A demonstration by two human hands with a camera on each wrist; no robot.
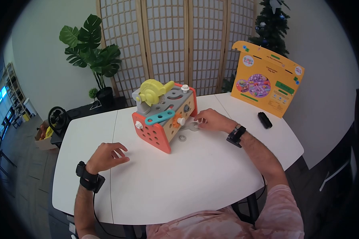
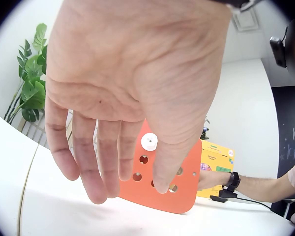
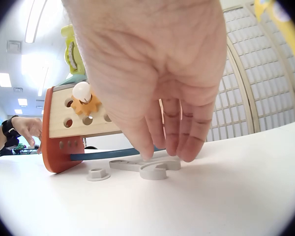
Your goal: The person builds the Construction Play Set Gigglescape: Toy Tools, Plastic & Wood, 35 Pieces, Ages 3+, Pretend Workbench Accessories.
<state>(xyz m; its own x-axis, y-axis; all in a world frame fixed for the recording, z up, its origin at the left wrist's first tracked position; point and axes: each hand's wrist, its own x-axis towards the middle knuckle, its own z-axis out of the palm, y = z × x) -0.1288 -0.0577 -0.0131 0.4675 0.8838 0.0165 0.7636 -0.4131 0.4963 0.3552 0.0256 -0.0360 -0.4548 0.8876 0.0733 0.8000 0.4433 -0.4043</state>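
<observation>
A toy workbench (image 1: 150, 133) with orange-red ends and pale wooden sides stands on the white table. It carries a yellow-green toy saw (image 1: 151, 92), a teal holed strip (image 1: 159, 117) and an orange gear (image 3: 86, 106) with a white bolt (image 3: 82, 91). My right hand (image 1: 214, 120) reaches down to a grey toy wrench (image 3: 154, 170) lying beside the bench, thumb and fingertips right at its open end. A grey nut (image 3: 98, 174) lies near the wrench. To the left of the bench, my left hand (image 1: 107, 156) hovers over the table with relaxed fingers, holding nothing.
A yellow toy box (image 1: 263, 83) stands at the back right of the table (image 1: 155, 191), with a black case (image 1: 265, 120) in front of it. Behind are a folding screen (image 1: 167, 44) and a potted plant (image 1: 93, 55). A black fan (image 1: 57, 119) sits off the left edge.
</observation>
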